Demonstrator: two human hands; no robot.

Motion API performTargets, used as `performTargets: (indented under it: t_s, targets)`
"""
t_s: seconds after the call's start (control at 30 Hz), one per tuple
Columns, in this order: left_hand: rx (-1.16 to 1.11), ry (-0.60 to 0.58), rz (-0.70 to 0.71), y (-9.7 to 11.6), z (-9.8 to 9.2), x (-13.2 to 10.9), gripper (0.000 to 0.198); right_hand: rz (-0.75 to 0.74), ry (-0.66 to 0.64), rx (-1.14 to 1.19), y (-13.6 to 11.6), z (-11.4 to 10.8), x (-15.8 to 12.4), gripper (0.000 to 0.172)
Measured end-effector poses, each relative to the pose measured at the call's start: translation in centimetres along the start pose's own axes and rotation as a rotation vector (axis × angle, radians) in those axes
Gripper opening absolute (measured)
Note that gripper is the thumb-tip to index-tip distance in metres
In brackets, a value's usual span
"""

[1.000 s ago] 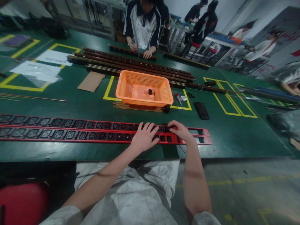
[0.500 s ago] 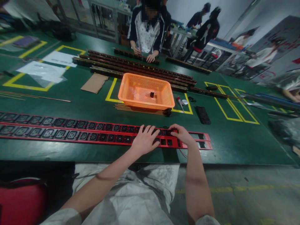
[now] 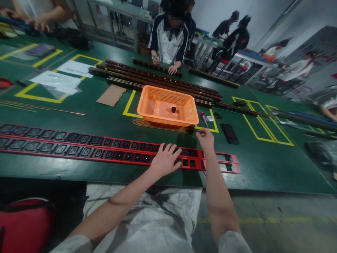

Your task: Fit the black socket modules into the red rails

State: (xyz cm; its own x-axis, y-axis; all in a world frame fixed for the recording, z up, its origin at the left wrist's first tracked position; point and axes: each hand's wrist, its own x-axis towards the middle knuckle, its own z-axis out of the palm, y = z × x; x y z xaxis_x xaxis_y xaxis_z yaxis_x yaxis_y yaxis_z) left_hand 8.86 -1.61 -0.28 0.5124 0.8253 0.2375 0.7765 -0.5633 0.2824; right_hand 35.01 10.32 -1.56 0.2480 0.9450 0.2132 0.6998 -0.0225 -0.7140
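Strips [image 3: 198, 164], 2 in number and red, side by side on near part of bench [image 3: 110, 174], with black sockets [image 3: 85, 151] in rows and square openings [image 3: 185, 162] at right of left hand [image 3: 165, 160]. Possible trouble, in judgement: sideways slip of strips, because of pressing from only 1 hand. Also possible: crooked seating of socket, if pushed at 1 edge only; catching of right arm [image 3: 221, 196] on strips, because of crossing above both. Perhaps also knocking of rods [image 3: 160, 125], lying near right hand [image 3: 205, 138], just in front of basket [image 3: 167, 121]. As for grip: left, spread wide and flat, palm down across strips, touching, not closed around anything. Right, with curled fingers and thumb near fingertips, over bench, beyond strips and beside ends of rods; not possible to tell whether empty or pinching something small. In basket, 1 black block [image 3: 173, 110], away from both hands.
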Motion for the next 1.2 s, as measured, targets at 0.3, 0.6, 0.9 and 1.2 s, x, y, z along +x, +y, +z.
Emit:
performTargets:
  t_s: [0.3,0.6,0.9,1.2]
  targets:
    - [-0.003,0.002,-0.003,-0.1,0.4,-0.1,0.053,-0.039,-0.095,-0.141,1.3,2.7,1.4,0.047]
    - [-0.007,-0.003,-0.006,0.0,0.3,0.0,0.052,-0.128,-0.21,-0.048,1.4,2.7,0.8,0.032]
    - [0.002,0.001,-0.01,0.0,0.3,0.0,0.052,-0.011,-0.115,0.295,1.3,1.8,0.8,0.044]
    - [0.003,-0.007,-0.012,0.0,0.2,0.0,0.052,0.05,-0.061,0.521,1.7,-1.6,-6.6,0.052]
